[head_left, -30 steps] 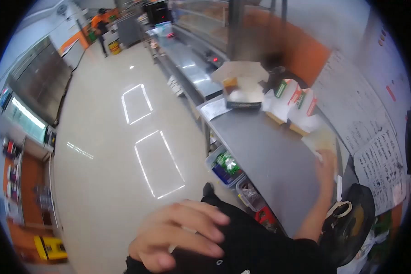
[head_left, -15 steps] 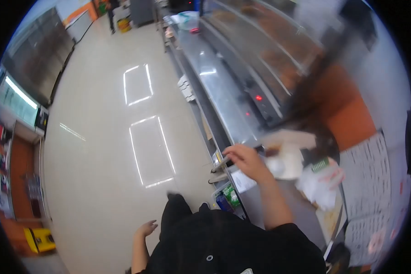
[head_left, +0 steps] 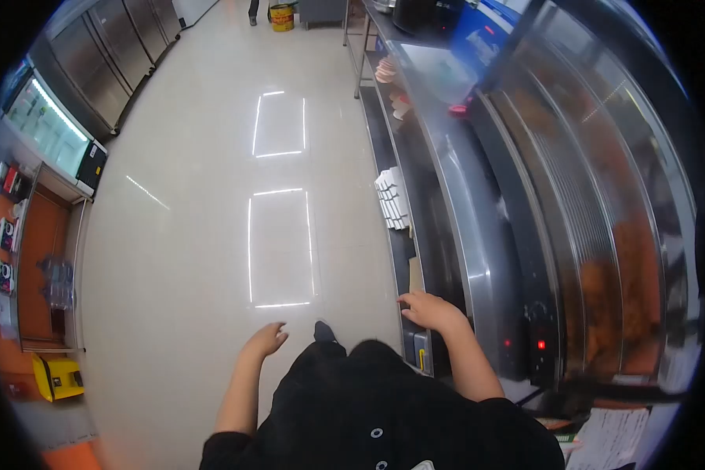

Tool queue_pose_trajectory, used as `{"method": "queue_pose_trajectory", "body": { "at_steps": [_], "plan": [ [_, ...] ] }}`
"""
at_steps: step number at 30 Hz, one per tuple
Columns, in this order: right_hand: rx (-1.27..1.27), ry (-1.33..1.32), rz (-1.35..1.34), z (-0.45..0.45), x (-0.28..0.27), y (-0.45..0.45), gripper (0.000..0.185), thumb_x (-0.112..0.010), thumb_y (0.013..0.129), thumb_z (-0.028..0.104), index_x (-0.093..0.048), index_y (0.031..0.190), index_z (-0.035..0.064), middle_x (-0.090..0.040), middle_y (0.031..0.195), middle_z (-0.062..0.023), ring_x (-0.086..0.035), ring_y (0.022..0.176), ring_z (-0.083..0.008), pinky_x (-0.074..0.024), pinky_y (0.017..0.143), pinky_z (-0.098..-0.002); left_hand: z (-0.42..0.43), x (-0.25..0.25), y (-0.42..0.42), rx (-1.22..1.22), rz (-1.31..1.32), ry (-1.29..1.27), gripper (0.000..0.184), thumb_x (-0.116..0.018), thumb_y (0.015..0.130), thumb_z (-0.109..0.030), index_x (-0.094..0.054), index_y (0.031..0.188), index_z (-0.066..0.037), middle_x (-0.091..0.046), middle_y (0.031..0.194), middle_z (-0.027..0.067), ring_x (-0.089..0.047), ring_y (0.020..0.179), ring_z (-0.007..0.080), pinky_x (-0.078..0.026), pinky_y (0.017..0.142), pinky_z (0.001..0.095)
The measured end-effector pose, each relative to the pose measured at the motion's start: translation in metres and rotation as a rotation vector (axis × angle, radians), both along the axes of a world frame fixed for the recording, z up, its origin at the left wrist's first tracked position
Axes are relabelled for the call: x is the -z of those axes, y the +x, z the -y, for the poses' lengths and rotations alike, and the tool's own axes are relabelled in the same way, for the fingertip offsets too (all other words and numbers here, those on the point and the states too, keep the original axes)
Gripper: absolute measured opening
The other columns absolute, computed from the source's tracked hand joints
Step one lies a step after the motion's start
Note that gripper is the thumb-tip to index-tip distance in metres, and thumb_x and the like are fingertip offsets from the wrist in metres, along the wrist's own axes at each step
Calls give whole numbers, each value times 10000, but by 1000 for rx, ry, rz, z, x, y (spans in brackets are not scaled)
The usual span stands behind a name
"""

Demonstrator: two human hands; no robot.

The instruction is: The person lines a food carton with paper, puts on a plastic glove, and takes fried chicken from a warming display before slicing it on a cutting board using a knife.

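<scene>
While left grip [head_left: 266, 338] hangs loose-fingered, unclosed, above floor [head_left: 180, 274], shelving [head_left: 435, 227] stands near right grip [head_left: 431, 311], likewise unclosed.

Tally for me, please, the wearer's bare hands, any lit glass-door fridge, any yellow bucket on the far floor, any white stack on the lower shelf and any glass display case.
Bare hands: 2 (left hand, right hand)
Lit glass-door fridge: 1
Yellow bucket: 1
White stack: 1
Glass display case: 1
Total: 6
</scene>
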State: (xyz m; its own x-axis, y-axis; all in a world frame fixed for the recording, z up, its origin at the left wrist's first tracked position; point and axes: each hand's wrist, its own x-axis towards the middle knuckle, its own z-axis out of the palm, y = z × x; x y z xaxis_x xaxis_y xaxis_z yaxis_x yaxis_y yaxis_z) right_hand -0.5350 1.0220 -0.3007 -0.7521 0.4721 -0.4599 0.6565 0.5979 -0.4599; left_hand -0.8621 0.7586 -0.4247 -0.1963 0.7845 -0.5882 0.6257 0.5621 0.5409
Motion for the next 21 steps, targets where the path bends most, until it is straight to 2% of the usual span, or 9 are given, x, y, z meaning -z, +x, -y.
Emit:
{"method": "queue_pose_trajectory", "body": {
  "at_steps": [2, 4, 6, 10, 13, 15, 17, 19, 21],
  "plan": [
    [67, -150, 98, -40, 10, -23, 357, -528, 884, 170, -525, 1217, 41, -585, 1070, -163, -568, 1002, -301, -453, 883, -372, -78, -7, -25, 81, 141, 129, 465, -539, 886, -292, -496, 1278, -46, -603, 1157, 200, -589, 1046, 345, -451, 919, 412],
    [146, -188, -49, -81, 2, -50, 361, -532, 884, 179, -525, 1218, 41, -588, 1086, -164, -569, 1016, -301, -452, 887, -375, -159, -34, -45, 45, 279, 108, 459, -537, 889, -288, -495, 1277, -45, -609, 1143, 193, -594, 1031, 342, -454, 911, 404],
    [238, -258, -188, -123, -4, -77, 367, -542, 883, 194, -527, 1216, 40, -594, 1110, -167, -571, 1045, -297, -453, 890, -382, -229, -35, -65, 80, 251, 113, 453, -532, 892, -285, -497, 1274, -45, -607, 1150, 188, -589, 1037, 344, -454, 911, 404],
    [190, -242, 19, -237, 38, -117, 360, -527, 899, 211, -528, 1217, 43, -609, 1075, -158, -581, 1025, -296, -456, 881, -380, -352, -18, -127, 160, 156, 178, 436, -530, 892, -275, -506, 1262, -45, -597, 1169, 188, -576, 1057, 347, -456, 911, 408],
    [88, -223, -9, -339, 79, -167, 353, -522, 905, 225, -534, 1210, 49, -614, 1058, -156, -589, 998, -297, -460, 867, -385, -406, 12, -186, 184, 60, 64, 425, -533, 889, -268, -515, 1252, -45, -588, 1188, 187, -563, 1079, 351, -451, 923, 410],
    [119, -294, -217, -405, 70, -227, 348, -512, 912, 235, -533, 1205, 47, -617, 1005, -130, -599, 937, -243, -469, 834, -365, -429, 12, -221, 192, -69, -89, 415, -533, 892, -267, -525, 1242, -45, -584, 1195, 187, -561, 1090, 343, -449, 926, 410],
    [181, -482, -328, -467, 75, -294, 350, -499, 899, 222, -539, 1213, 72, -606, 1101, -110, -587, 966, -245, -471, 818, -361, -458, 6, -261, 134, -71, -154, 417, -535, 893, -270, -523, 1245, -47, -586, 1192, 192, -564, 1093, 338, -450, 924, 409],
    [445, -862, -384, -525, 89, -350, 336, -512, 903, 241, -539, 1212, 111, -596, 1040, -64, -576, 882, -197, -465, 785, -350, -488, 1, -296, -10, 89, -138, 433, -540, 892, -277, -510, 1260, -51, -593, 1178, 202, -573, 1089, 337, -455, 916, 408],
    [716, -1042, -568, -579, 135, -397, 337, -521, 897, 272, -540, 1203, 130, -578, 1036, -45, -562, 884, -179, -456, 787, -343, -503, 39, -339, -183, 175, -64, 522, -533, 885, -257, -405, 1334, -24, -605, 1138, 202, -600, 997, 309, -462, 886, 382]
  ]
}}
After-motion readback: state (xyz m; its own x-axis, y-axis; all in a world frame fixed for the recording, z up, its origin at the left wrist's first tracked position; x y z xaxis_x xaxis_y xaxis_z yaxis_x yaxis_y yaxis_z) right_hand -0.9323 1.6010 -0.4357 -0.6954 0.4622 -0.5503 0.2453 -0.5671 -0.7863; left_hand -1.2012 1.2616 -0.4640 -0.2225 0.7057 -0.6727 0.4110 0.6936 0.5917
